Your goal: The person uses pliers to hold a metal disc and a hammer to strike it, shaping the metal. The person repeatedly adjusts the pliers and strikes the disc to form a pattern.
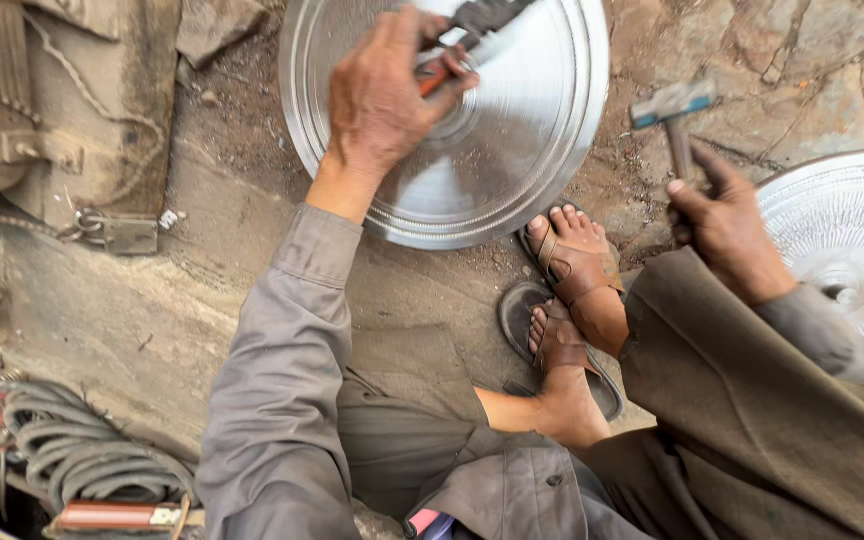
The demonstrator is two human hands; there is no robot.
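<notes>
At far centre, left hand (382, 95) closed round red-handled tool (434, 75), tip pressed on round metal tray (512, 150) lying on stone ground (202, 250). Right hand (722, 225) fisted on hammer (674, 110) shaft, head raised right of tray. Sandalled feet (567, 300) near tray's rim. Second patterned tray (852, 240) far right. Coiled hose (82, 450) near left.

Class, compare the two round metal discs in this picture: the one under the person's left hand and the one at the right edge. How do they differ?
The centre disc shows almost whole; the right-edge disc is cut off by the frame. The centre disc has smooth concentric rings, while the right-edge disc carries fine radiating ribs. The left hand presses a tool onto the centre disc; the right-edge disc lies untouched beside the right hand, which holds a hammer. Both are shiny, silvery and round.
</notes>
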